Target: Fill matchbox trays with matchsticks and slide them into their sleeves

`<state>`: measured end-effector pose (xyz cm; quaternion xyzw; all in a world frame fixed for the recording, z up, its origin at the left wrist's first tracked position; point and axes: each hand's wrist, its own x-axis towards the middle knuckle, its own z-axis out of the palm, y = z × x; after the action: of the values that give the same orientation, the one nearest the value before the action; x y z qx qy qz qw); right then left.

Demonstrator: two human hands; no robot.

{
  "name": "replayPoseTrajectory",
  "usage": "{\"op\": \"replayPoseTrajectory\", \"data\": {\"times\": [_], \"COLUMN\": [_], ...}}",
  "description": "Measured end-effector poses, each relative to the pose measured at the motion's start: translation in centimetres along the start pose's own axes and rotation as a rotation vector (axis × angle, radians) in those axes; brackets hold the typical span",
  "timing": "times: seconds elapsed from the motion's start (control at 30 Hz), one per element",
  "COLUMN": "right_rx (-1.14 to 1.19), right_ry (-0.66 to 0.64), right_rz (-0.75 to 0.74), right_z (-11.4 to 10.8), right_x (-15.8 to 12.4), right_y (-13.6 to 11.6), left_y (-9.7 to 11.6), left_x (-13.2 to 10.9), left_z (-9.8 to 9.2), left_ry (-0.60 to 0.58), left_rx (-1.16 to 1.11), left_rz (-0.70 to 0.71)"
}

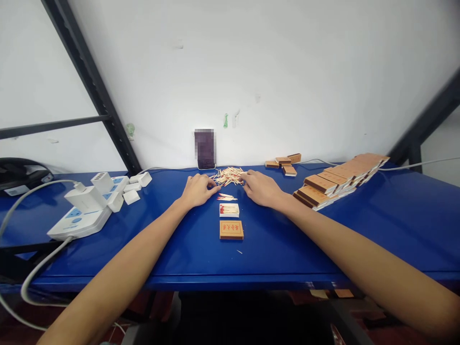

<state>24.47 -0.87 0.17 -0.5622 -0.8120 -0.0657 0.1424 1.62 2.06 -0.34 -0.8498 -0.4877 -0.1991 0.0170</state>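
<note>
A loose heap of red-tipped matches (pixel 230 176) lies on the blue table between my hands. My left hand (pixel 198 190) rests at the heap's left side, fingers slightly bent and thumb apart, pointing at a small group of matches (pixel 226 197) in front of the heap. On the right, my right hand (pixel 259 187) touches the heap's edge with its loosely curved fingertips; nothing shows in its grasp. Nearer to me sits a white matchbox tray (pixel 229 210) holding matches, heads to the left. Just below it lies a brown matchbox sleeve (pixel 231 230) with red characters.
Many brown matchboxes (pixel 334 178) are stacked in rows on the right, with several more (pixel 285 163) by the wall. A phone-like dark device (pixel 205 148) leans on the wall. Left stands a white power strip (pixel 82 221) with chargers and cables. One match-like splinter (pixel 239 251) lies near the front edge.
</note>
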Motion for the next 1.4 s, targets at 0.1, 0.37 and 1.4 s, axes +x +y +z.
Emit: {"op": "replayPoseTrajectory", "data": {"times": [0.1,0.37,1.4], "right_rx": [-0.014,0.106,0.43], "right_ry": [-0.003,0.044,0.034], "right_rz": [-0.009,-0.141,-0.23], "right_z": [-0.2,0.6,1.6], "right_x": [-0.1,-0.1,0.4], "right_y": [-0.2,-0.7,-1.0], "left_y": [0.0,-0.6,-1.1], "left_x": [0.6,0.5,-0.5], "left_z": [0.4,-0.3,-0.3], "left_ry": [-0.003,-0.052,-0.077], "left_rx": [0.015,-0.008,-0.051], "left_rz": [-0.02,-0.012,0.215]}}
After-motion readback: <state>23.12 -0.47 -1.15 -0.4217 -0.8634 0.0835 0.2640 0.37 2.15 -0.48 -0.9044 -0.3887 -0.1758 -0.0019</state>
